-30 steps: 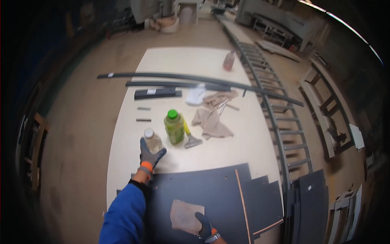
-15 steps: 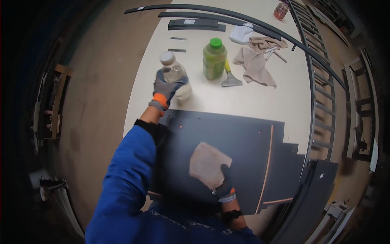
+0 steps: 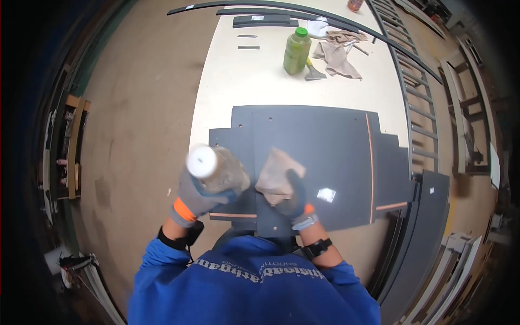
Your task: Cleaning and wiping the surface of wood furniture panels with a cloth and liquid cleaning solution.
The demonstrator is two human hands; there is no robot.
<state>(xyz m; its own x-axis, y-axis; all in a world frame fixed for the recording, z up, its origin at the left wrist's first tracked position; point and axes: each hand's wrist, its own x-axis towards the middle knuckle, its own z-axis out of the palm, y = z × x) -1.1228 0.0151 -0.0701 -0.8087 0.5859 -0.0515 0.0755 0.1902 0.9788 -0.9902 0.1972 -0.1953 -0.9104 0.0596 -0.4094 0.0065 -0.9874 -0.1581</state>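
My left hand, in a grey glove with an orange cuff, grips a clear bottle with a white cap, held just above the near left corner of a dark grey panel. My right hand, also gloved, presses a tan cloth flat on the same panel, right beside the bottle. The panel lies on a pale worktable and has thin orange edge lines and small drilled holes.
A green bottle, a scraper and crumpled rags sit at the table's far end, with dark strips beyond. Ladder-like metal frames run along the right. More dark panels lean at lower right. Brown floor lies to the left.
My left hand has carried the white-capped bottle from the far side of the panel back toward me, next to the cloth. My right hand stays on the cloth.
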